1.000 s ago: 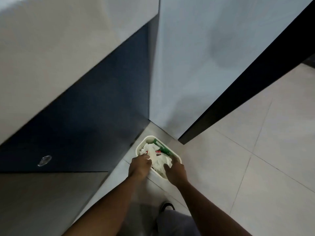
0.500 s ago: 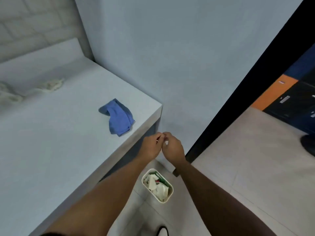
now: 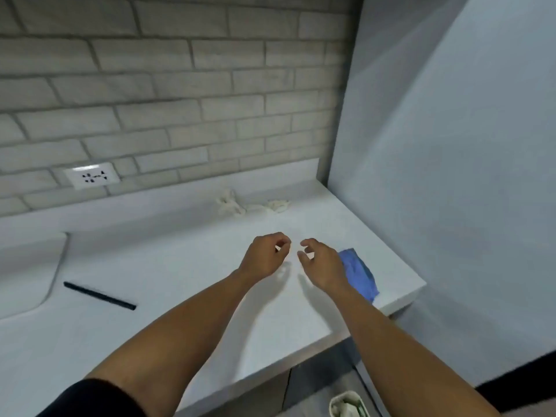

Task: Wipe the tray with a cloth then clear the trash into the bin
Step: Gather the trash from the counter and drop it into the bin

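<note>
My two hands hovered side by side over the white bench [image 3: 168, 266], close together but not touching. My left hand [image 3: 264, 257] had its fingers loosely curled, thumb and forefinger tips nearly meeting, and it held nothing that I could see. My right hand [image 3: 323, 266] was much the same — fingers bent and relaxed, thumb apart from them, nothing in it.

The blue cloth [image 3: 361, 273] lay crumpled on the bench just beside my right hand, partly hidden behind my wrist and near the bench's right edge. Farther back, near the low upstand at the foot of the brick wall [image 3: 180, 85], sat some crumpled white paper trash [image 3: 251, 204] in a loose cluster, well beyond my fingers. Down on the floor below the bench's front corner, the white bin [image 3: 346, 406] showed only its near rim at the bottom edge of my view, with pale scraps inside it.

To my left a thin black stick [image 3: 99, 295] lay flat on the bench — a pen or a straw, I could not tell which. Past it, at the far left, curved the rounded edge of a sink [image 3: 36, 272]. A white socket plate [image 3: 91, 176] sat on the wall above.
</note>
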`<action>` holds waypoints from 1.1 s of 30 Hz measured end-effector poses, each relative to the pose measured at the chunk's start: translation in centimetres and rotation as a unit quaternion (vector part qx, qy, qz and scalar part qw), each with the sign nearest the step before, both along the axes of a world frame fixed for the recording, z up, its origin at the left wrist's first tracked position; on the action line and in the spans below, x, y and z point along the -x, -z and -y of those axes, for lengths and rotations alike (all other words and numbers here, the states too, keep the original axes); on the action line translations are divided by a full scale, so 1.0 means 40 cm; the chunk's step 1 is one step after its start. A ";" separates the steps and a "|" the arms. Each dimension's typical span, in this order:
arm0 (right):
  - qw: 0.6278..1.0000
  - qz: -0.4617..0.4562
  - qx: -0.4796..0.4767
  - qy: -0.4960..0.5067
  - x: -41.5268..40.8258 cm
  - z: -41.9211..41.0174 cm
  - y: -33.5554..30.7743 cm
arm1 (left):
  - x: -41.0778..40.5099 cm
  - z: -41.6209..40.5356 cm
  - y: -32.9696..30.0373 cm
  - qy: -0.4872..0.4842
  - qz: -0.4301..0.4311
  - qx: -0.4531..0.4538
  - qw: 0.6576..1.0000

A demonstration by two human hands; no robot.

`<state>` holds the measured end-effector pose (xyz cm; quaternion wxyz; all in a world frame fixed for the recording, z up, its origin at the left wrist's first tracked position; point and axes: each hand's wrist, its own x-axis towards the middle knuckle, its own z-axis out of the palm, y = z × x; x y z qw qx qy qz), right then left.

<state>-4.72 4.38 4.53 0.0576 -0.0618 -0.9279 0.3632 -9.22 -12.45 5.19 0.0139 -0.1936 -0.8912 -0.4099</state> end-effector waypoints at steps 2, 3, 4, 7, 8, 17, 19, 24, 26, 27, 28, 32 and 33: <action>0.999 0.024 -0.018 -0.039 0.071 0.052 0.012 | 0.053 0.084 0.017 -0.045 0.000 0.024 0.999; 0.997 0.037 -0.027 -0.057 0.110 0.069 0.018 | 0.079 0.118 0.022 -0.064 0.001 0.037 0.997; 0.996 0.048 -0.037 -0.072 0.149 0.083 0.025 | 0.104 0.146 0.028 -0.083 0.000 0.048 0.995; 0.990 0.069 -0.062 -0.107 0.274 0.098 0.044 | 0.168 0.205 0.056 -0.132 0.010 0.070 0.989; 0.988 0.080 -0.069 -0.110 0.316 0.097 0.048 | 0.186 0.218 0.064 -0.143 0.017 0.084 0.986; 0.972 0.130 -0.144 -0.129 0.592 0.072 0.078 | 0.316 0.230 0.134 -0.224 0.057 0.120 0.965; 0.969 0.131 -0.156 -0.142 0.634 0.076 0.093 | 0.339 0.223 0.151 -0.223 0.068 0.121 0.965; 0.965 0.115 -0.175 -0.161 0.718 0.104 0.127 | 0.434 0.203 0.169 -0.217 0.074 0.142 0.963; 0.961 0.106 -0.200 -0.160 0.745 0.118 0.134 | 0.484 0.194 0.163 -0.214 0.066 0.164 0.961; 0.958 0.104 -0.212 -0.160 0.757 0.124 0.139 | 0.507 0.187 0.161 -0.210 0.065 0.176 0.959; 0.954 0.106 -0.229 -0.162 0.767 0.126 0.143 | 0.526 0.179 0.161 -0.205 0.073 0.193 0.957; 0.936 0.106 -0.271 -0.200 0.790 0.119 0.165 | 0.581 0.150 0.173 -0.160 0.104 0.312 0.931; 0.931 0.092 -0.287 -0.206 0.787 0.115 0.172 | 0.589 0.144 0.179 -0.152 0.106 0.333 0.925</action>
